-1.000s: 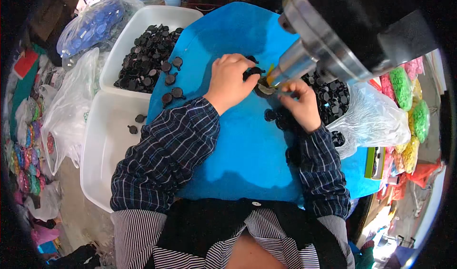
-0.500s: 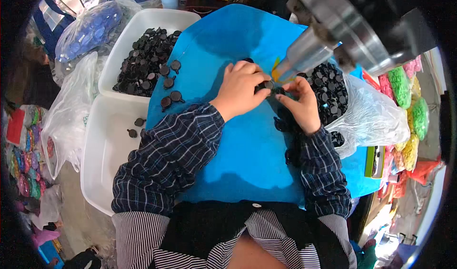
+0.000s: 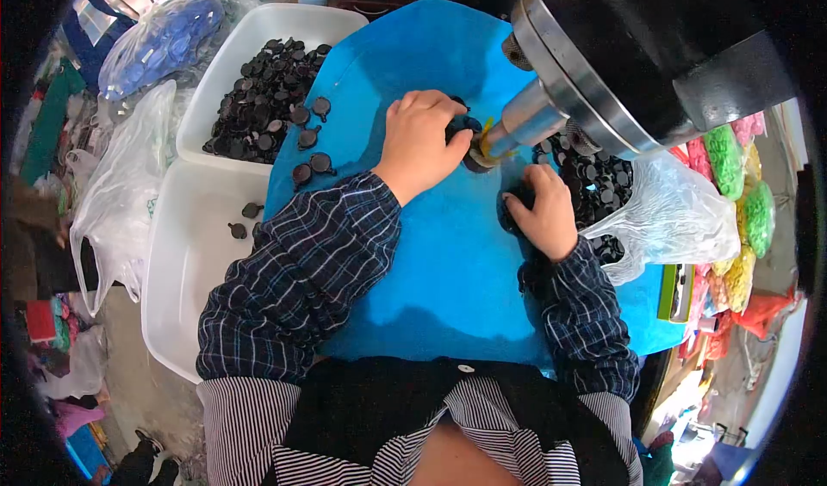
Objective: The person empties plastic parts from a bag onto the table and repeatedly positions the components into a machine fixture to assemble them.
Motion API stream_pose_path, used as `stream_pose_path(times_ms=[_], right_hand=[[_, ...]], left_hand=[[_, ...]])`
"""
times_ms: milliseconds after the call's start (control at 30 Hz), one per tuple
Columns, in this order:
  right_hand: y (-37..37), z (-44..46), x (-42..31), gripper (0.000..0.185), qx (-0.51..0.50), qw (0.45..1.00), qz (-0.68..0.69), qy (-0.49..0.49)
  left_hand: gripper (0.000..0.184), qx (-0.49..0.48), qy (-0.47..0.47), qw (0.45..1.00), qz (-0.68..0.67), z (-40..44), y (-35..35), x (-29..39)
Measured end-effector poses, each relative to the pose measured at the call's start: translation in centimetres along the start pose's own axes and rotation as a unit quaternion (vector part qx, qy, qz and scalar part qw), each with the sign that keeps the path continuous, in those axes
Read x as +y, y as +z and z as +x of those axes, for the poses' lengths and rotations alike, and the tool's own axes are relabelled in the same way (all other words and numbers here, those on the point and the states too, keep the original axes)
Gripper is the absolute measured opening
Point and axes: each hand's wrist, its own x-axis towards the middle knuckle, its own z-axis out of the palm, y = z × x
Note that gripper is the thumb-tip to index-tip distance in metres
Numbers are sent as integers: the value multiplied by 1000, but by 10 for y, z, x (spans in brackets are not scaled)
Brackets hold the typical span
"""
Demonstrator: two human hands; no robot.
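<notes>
My left hand (image 3: 420, 146) lies on the blue table beside the press tip, its thumb and fingers curled round a small black round piece (image 3: 463, 124). The metal press shaft (image 3: 530, 117), with a yellow-stained tip, comes down just right of that hand onto a dark round base. Farther right, my right hand (image 3: 547, 212) is low over the table, thumb and forefinger apart. Dark pieces (image 3: 508, 215) lie by its thumb, partly hidden by the hand and its shadow. Behind it is a heap of black round tabbed pieces (image 3: 603, 180) in a clear plastic bag (image 3: 676, 215).
A white bin (image 3: 202, 111) at the left back holds many black tabbed pieces; several more lie on the blue table (image 3: 431, 271) near it. A second white bin (image 3: 185, 253) has a few. The black machine head (image 3: 629, 55) overhangs the right back.
My right hand has drawn back from the press tip, toward the dark pieces on the right. My left hand has shifted slightly. The view has moved, showing more of the machine head.
</notes>
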Motion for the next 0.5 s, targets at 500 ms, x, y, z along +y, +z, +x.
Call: stream_pose_path(times_ms=[500], right_hand=[[58, 43, -9, 53, 179, 811, 557, -14]], left_hand=[[25, 5, 23, 1000, -6, 0, -1, -6]])
